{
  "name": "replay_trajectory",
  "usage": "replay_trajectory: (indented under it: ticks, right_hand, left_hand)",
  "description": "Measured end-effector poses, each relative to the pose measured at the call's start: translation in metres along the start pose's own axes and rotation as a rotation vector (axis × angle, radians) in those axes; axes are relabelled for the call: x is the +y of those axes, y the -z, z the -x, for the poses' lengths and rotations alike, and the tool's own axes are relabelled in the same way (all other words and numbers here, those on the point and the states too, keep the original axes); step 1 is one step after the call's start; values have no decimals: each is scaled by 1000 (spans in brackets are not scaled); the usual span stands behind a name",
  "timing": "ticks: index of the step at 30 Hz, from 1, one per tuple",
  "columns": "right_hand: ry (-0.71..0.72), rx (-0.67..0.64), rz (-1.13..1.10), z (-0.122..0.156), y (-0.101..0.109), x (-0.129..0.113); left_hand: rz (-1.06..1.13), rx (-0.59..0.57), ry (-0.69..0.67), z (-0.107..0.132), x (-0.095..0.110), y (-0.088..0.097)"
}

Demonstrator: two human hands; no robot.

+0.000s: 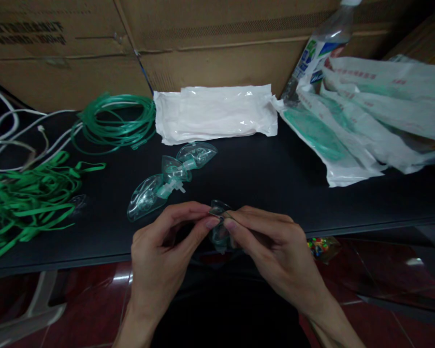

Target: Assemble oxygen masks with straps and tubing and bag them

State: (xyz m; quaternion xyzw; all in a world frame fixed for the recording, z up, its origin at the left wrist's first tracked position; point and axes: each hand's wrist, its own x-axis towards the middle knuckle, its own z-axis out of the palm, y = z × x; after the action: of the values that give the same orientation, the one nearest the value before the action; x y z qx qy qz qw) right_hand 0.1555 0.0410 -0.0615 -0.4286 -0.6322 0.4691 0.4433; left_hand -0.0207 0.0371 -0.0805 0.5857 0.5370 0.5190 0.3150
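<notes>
A clear greenish oxygen mask (220,234) is between my hands, just above the table's front edge. My left hand (170,237) pinches its upper rim with thumb and forefinger. From the other side, my right hand (271,241) pinches the same rim, the thumb tips almost meeting. Both hands hide much of the mask. Beyond them lie several similar parts: a clear mask (145,198) with a connector at the left, a smaller one (174,168) in the middle, and another mask (199,154) farther back.
Green elastic straps (32,198) lie tangled at left, near coiled green tubing (116,118) and white cables (12,130). A white sealed package (217,113) lies before cardboard boxes (217,67). At right are opened packages (362,116) and a plastic bottle (322,46).
</notes>
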Motion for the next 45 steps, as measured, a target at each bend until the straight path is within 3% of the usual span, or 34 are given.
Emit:
replay_trajectory:
  ticks: [9,22,32,38,45]
  right_hand:
    - [-67,-68,-55,0,2,1]
    - [-81,110,-160,1,-3,3]
    - [17,124,-61,4,-4,2]
    - [-102,-9,-96,11,6,-6]
    - [-269,195,-373,12,-5,7]
  left_hand:
    - [148,-77,86,-9,7,2]
    - [291,-155,281,-18,4,9]
    - [269,-109,236,-19,8,7]
    - [251,-147,233,-19,7,8]
    - [309,-265,261,-23,4,10]
